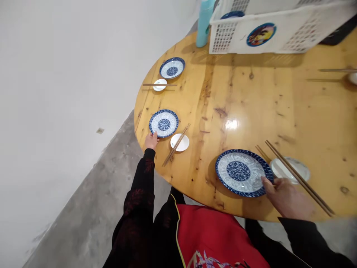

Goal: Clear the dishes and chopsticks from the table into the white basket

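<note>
My left hand [151,141] grips the near-left rim of a blue-and-white plate [163,124] at the table's rounded left end. To that plate's right, a pair of chopsticks [176,144] rests across a small white dish [183,143]. My right hand [287,197] pinches the right rim of another blue-and-white plate [237,171] near the front edge, thumb on top. Whether this plate touches the table I cannot tell. Just beyond my right hand, a second pair of chopsticks [301,178] lies over a white dish [295,167].
On the wooden table [240,96], a third patterned plate [172,68] lies far left beside a white dish [160,88] with chopsticks [149,85] across it. A white plastic basket [259,37] and a light-blue bottle [204,24] stand at the back. A white wall [69,74] is on the left.
</note>
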Demonstrator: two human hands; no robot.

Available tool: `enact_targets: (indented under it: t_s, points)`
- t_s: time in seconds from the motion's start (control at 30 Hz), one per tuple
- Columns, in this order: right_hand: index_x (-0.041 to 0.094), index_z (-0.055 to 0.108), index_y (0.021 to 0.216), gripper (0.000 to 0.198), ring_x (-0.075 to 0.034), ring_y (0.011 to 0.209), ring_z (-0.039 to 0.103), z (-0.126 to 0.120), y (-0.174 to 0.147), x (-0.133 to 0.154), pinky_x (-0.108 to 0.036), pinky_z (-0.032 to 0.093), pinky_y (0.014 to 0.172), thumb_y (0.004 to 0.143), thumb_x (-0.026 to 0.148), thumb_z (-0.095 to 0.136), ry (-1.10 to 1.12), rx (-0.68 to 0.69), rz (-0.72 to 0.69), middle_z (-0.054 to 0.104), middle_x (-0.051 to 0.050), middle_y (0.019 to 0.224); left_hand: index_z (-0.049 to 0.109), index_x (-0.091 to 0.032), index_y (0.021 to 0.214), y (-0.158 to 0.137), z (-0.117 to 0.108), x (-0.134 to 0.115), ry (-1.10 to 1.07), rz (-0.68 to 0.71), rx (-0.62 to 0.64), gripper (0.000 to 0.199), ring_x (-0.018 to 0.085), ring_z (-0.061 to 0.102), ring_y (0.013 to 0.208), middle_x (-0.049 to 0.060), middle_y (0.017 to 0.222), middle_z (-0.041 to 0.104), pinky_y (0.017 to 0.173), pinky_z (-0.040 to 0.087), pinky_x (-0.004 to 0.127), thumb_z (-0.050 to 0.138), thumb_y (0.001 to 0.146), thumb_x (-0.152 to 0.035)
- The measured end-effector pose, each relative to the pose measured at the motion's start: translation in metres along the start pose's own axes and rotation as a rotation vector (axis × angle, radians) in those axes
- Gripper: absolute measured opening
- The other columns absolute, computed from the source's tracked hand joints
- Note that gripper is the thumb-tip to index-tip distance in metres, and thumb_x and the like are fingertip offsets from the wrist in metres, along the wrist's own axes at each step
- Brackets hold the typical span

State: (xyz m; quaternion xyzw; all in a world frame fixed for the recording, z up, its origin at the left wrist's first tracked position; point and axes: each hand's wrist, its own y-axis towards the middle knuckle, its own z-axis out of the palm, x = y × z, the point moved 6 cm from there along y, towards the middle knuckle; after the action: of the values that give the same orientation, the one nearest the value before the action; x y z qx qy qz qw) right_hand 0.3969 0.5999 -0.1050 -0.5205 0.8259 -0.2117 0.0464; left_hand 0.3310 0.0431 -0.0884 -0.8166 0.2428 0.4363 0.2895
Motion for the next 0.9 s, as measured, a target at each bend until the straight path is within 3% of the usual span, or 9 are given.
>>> enact_targets:
  t_s: [0.1, 0.17, 0.23, 0.33, 0.43, 0.57, 0.67, 0.8, 0.9]
  points:
    - [0.025, 0.056, 0.090, 0.020, -0.039, 0.087, 0.068, 0.001, -0.022, 0.012, -0.043, 0.045, 0.071, 0.092, 0.045, 0.055, 0.085, -0.110, 0.099, 0.068, -0.019, 0.087, 0.057, -0.017, 0.073, 0.019, 0.010, 0.007, -0.036, -0.192, 0.061, 0.019, 0.017, 0.067, 0.054, 0.004, 0.059, 0.063, 0.054, 0.053, 0.025, 0.065, 0.089, -0.026]
    - [0.020, 0.061, 0.096, 0.021, -0.035, 0.094, 0.067, 0.001, -0.031, 0.022, -0.040, 0.045, 0.075, 0.091, 0.039, 0.052, 0.145, -0.154, 0.108, 0.069, -0.020, 0.100, 0.056, -0.017, 0.075, 0.027, 0.014, 0.004, -0.030, -0.197, 0.105, 0.013, 0.015, 0.065, 0.053, 0.003, 0.060, 0.062, 0.053, 0.053, 0.023, 0.061, 0.087, -0.021]
    - [0.015, 0.064, 0.101, 0.026, -0.033, 0.095, 0.066, 0.003, -0.035, 0.026, -0.039, 0.046, 0.077, 0.090, 0.037, 0.053, 0.182, -0.171, 0.170, 0.068, -0.022, 0.106, 0.055, -0.017, 0.077, 0.035, 0.018, 0.000, -0.011, -0.173, 0.150, 0.009, 0.012, 0.063, 0.052, 0.001, 0.062, 0.061, 0.054, 0.052, 0.021, 0.054, 0.085, -0.018]
    - [0.012, 0.066, 0.111, 0.034, -0.033, 0.092, 0.066, 0.005, -0.033, 0.020, -0.039, 0.047, 0.079, 0.088, 0.035, 0.056, 0.209, -0.224, 0.266, 0.070, -0.018, 0.098, 0.055, -0.017, 0.076, 0.044, 0.016, -0.010, 0.005, -0.089, 0.156, 0.008, 0.012, 0.062, 0.052, 0.001, 0.066, 0.061, 0.053, 0.052, 0.022, 0.050, 0.081, -0.019]
    - [0.013, 0.070, 0.108, 0.035, -0.034, 0.089, 0.066, 0.010, -0.027, 0.016, -0.039, 0.047, 0.076, 0.087, 0.035, 0.053, 0.186, -0.242, 0.222, 0.071, -0.017, 0.090, 0.058, -0.017, 0.075, 0.038, 0.010, -0.035, 0.014, 0.099, 0.170, 0.011, 0.014, 0.060, 0.051, -0.001, 0.064, 0.059, 0.051, 0.052, 0.025, 0.053, 0.078, -0.027]
    - [0.014, 0.074, 0.096, 0.034, -0.033, 0.086, 0.065, 0.016, -0.023, 0.011, -0.036, 0.044, 0.070, 0.086, 0.037, 0.050, 0.184, -0.272, 0.124, 0.072, -0.017, 0.086, 0.057, -0.019, 0.073, -0.006, 0.017, -0.077, 0.001, 0.316, 0.299, 0.022, 0.013, 0.055, 0.052, -0.004, 0.061, 0.054, 0.053, 0.053, 0.026, 0.058, 0.078, -0.040]
    - [0.015, 0.075, 0.094, 0.035, -0.031, 0.083, 0.064, 0.016, -0.022, 0.008, -0.034, 0.042, 0.068, 0.085, 0.038, 0.049, 0.251, -0.301, 0.091, 0.072, -0.015, 0.083, 0.057, -0.019, 0.074, -0.061, 0.055, -0.090, 0.017, 0.324, 0.532, 0.023, 0.013, 0.056, 0.053, -0.003, 0.062, 0.055, 0.053, 0.051, 0.024, 0.058, 0.081, -0.042]
    - [0.015, 0.075, 0.091, 0.035, -0.028, 0.078, 0.064, 0.011, -0.026, 0.012, -0.034, 0.043, 0.068, 0.085, 0.038, 0.048, 0.389, -0.258, 0.086, 0.071, -0.013, 0.081, 0.052, -0.021, 0.069, -0.139, 0.122, -0.075, 0.095, 0.269, 0.816, 0.022, 0.012, 0.054, 0.052, -0.003, 0.059, 0.051, 0.051, 0.046, 0.023, 0.057, 0.085, -0.035]
    - [0.016, 0.074, 0.099, 0.040, -0.028, 0.087, 0.066, -0.008, -0.040, 0.020, -0.035, 0.046, 0.077, 0.089, 0.040, 0.043, 0.475, -0.411, 0.073, 0.073, -0.014, 0.092, 0.052, -0.020, 0.070, -0.182, 0.157, -0.058, 0.160, 0.269, 0.931, 0.023, 0.012, 0.054, 0.054, -0.003, 0.060, 0.052, 0.053, 0.046, 0.022, 0.055, 0.089, -0.033]
